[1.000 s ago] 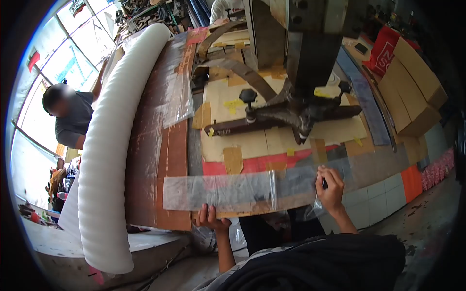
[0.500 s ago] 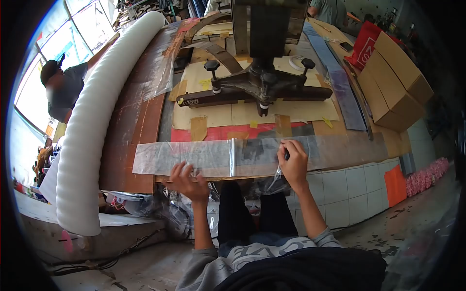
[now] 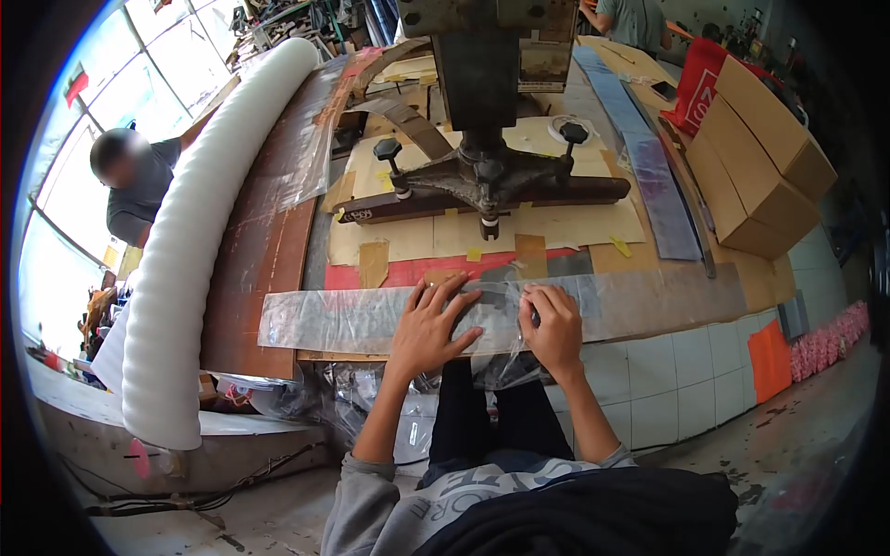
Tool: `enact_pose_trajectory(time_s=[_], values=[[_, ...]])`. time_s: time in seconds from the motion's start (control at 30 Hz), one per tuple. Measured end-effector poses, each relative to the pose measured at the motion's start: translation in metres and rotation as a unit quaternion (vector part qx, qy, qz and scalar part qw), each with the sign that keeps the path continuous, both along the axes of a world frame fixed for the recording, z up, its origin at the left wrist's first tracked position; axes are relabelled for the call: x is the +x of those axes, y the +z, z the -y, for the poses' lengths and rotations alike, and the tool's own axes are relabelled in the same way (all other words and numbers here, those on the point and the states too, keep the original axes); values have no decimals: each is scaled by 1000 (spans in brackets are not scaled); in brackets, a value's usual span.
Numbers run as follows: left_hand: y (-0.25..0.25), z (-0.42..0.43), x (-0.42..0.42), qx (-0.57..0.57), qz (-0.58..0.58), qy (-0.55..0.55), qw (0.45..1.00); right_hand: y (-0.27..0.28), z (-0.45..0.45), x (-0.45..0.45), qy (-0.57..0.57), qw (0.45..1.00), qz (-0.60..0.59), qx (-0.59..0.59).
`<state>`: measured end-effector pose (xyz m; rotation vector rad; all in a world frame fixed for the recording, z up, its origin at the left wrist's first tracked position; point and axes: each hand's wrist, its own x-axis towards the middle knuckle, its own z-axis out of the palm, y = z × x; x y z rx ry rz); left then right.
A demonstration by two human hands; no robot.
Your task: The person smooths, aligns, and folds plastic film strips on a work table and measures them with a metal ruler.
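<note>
A long clear plastic strip [image 3: 324, 318] lies along the table's front edge. My left hand [image 3: 434, 324] rests palm down on it near the middle, fingers spread, nothing gripped. Just to the right, my right hand [image 3: 553, 329] is closed over the strip, its fingers pinched around a small dark object that is mostly hidden. Loose clear plastic [image 3: 505, 369] hangs below the table edge between the two hands. Beyond them stands a dark metal press arm [image 3: 482, 190] over beige card sheets [image 3: 408, 239].
A white foam roll [image 3: 199, 222] lies along the left side. At the right are an open cardboard box [image 3: 751, 176], a red bag [image 3: 697, 83] and a blue strip [image 3: 660, 195]. One person [image 3: 139, 181] is at the far left; another [image 3: 632, 23] is at the back right.
My left hand has moved right, from the strip's left part to its middle, and now lies flat beside my right hand. My right hand stays closed. The view has shifted.
</note>
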<state>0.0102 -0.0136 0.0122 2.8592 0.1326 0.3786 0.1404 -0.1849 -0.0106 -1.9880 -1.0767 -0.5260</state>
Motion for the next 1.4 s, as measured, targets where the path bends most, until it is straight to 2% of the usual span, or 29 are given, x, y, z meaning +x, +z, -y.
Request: enact_pose_trajectory(time_s=[0.5,0.8,1.4], values=[[-6,-3,-3,-1,48,-22,999,-6,0,-7,-20,999,-23,22],[-11,-3,-3,-39,73,-14,996,-8,1,-5,-11,1000,-3,25],[-6,-2,-3,-46,64,-14,997,-2,-1,-8,-30,999,-1,18]])
